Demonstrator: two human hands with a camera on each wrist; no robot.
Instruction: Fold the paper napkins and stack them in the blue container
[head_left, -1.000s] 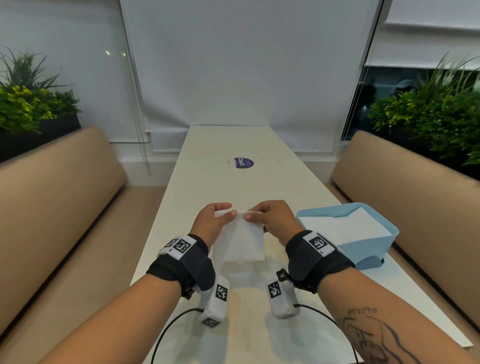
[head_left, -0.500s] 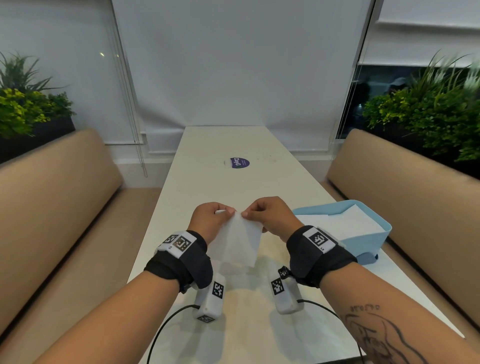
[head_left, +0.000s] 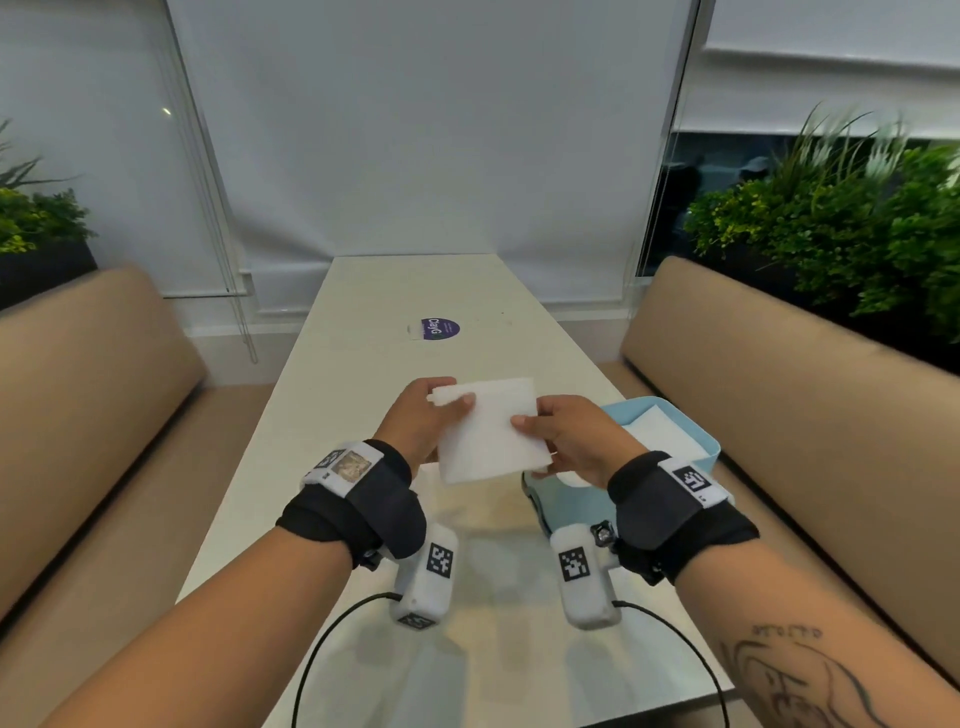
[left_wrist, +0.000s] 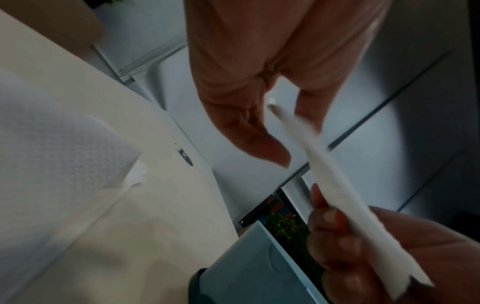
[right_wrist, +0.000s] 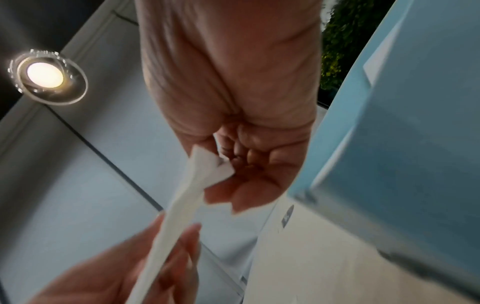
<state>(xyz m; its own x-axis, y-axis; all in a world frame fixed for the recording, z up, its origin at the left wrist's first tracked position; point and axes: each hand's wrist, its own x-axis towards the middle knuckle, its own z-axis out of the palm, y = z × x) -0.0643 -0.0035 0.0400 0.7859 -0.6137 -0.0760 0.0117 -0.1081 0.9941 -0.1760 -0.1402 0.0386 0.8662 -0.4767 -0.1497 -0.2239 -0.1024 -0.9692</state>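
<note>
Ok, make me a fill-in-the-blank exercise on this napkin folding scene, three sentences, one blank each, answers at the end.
1. The left hand and the right hand together pinch one folded paper napkin, whose colour is ____.
2. The blue container stands on the table on the person's ____ side.
3. The round sticker farther along the table is ____.

Missing words: white; right; purple.

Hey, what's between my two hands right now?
A folded white napkin, pinched by the left hand and right hand; clearest in the head view.
</note>
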